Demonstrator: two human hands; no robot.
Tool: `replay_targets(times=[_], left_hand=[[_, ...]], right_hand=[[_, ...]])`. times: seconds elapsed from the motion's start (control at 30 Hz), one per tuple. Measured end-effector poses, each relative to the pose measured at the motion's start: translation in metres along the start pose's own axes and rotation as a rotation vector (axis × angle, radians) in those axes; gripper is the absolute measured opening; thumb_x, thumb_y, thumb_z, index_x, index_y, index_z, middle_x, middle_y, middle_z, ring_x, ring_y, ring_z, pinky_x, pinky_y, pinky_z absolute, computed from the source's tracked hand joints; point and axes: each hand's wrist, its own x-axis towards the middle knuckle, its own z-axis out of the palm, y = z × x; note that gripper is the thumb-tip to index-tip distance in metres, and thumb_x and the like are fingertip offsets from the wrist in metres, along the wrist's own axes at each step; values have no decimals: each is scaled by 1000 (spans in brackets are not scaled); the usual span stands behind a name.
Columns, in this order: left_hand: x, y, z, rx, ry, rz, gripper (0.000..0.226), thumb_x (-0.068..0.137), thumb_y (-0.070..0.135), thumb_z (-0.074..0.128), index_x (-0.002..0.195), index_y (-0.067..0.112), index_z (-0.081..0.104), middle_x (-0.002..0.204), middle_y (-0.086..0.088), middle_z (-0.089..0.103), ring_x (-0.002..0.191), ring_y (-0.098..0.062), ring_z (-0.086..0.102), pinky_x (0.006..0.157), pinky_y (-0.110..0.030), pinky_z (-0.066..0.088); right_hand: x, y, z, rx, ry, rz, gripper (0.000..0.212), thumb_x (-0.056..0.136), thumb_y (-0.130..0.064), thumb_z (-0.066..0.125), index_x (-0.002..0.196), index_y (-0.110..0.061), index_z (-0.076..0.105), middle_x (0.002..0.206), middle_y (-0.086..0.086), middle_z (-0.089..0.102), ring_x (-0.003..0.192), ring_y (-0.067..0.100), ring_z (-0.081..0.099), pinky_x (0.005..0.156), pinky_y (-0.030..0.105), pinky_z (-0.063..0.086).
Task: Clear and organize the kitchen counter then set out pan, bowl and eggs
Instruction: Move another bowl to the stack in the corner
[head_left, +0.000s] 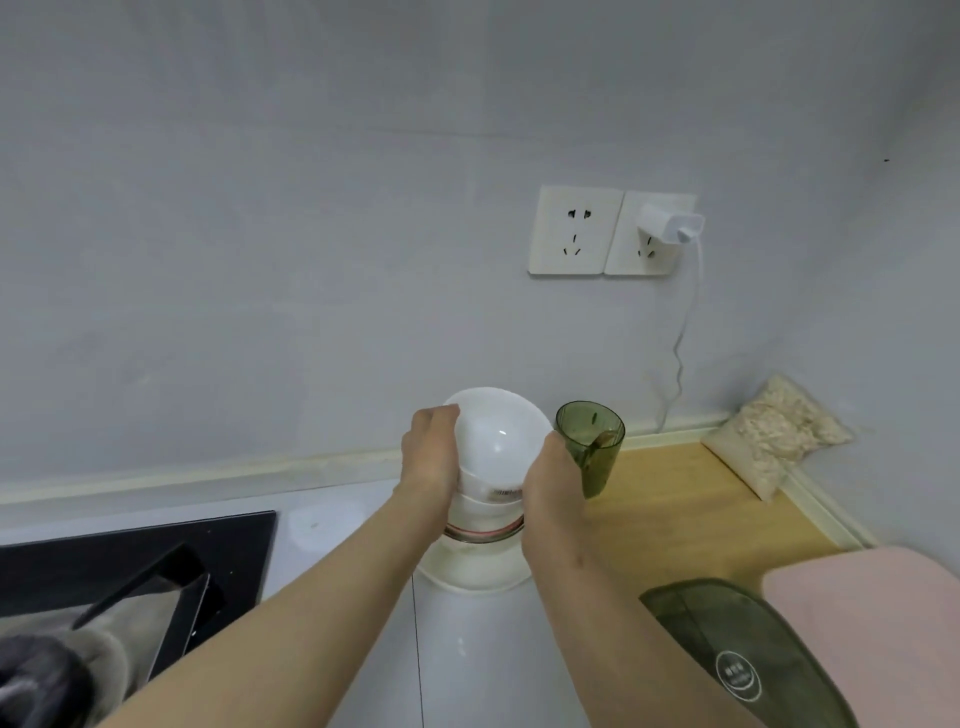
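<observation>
A stack of white bowls (493, 447) stands near the back wall over a white plate (470, 574), which lies on the pale counter. The top bowl is tilted toward me and looks empty. My left hand (431, 457) grips the left side of the stack, thumb over the top bowl's rim. My right hand (553, 483) holds the right side, fingers curled round the bowls. A band of red trim shows on the lowest dish in the stack. No pan or eggs are in view.
A green translucent cup (592, 441) with a spoon in it stands just right of the bowls on a wooden board (691, 509). A bag of oats (779, 431) leans in the corner. A black cooktop (130, 571) lies at left, a dark green lid (737, 654) at lower right.
</observation>
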Motion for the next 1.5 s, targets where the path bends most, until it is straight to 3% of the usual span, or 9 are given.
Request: replay_targets(times=[0.13,0.27,0.4,0.63,0.93,1.17,1.37,1.5], left_hand=[[10,-6,1,75,41,42,44,64,52,30,102,34,42,119,2,49,111,-26,46,111,-48,24],[24,-20,-5,134,111,59,18,89,43,35,99,30,41,114,2,47,101,-25,42,112,-47,22],[36,-31,-8,91,58,13,51,65,56,32,104,30,52,117,2,57,111,-27,52,112,-47,23],[47,-54,-9,39,5,-117,79,47,68,32,117,36,53,126,7,55,127,-27,40,113,-45,22],[55,-58,-10,75,14,-83,64,61,58,27,113,30,54,120,3,58,119,-27,49,114,-47,20],[57,-61,-11,22,9,-161,70,54,64,31,113,35,56,122,1,58,119,-30,45,106,-48,33],[66,-72,-7,34,7,-123,73,52,72,27,116,49,52,141,7,46,134,-26,36,110,-49,26],[61,-68,-8,26,32,-66,89,47,71,24,127,43,48,141,9,46,138,-20,32,113,-48,23]], right_hand=[[13,12,3,-44,10,12,45,98,-36,28,125,-13,56,128,9,57,118,32,51,106,45,37],[14,23,7,-81,10,16,48,100,-36,24,130,-13,53,132,9,55,122,30,49,108,44,34],[14,26,8,-116,28,-22,46,100,-33,22,126,-17,56,130,6,56,121,29,48,108,42,32],[17,29,7,-160,42,-42,46,101,-31,21,126,-13,55,131,7,55,121,29,47,107,40,32],[20,44,17,-116,75,-74,48,98,-34,20,131,-19,51,136,5,51,126,28,43,109,48,31],[24,46,22,-63,93,-76,47,96,-33,21,131,-19,49,140,2,47,130,26,41,109,50,31],[21,42,20,-49,84,-94,44,100,-31,23,130,-17,52,134,4,52,124,26,46,108,44,34],[19,40,19,-36,81,-129,43,100,-29,25,128,-16,55,130,5,56,121,26,49,106,43,36]])
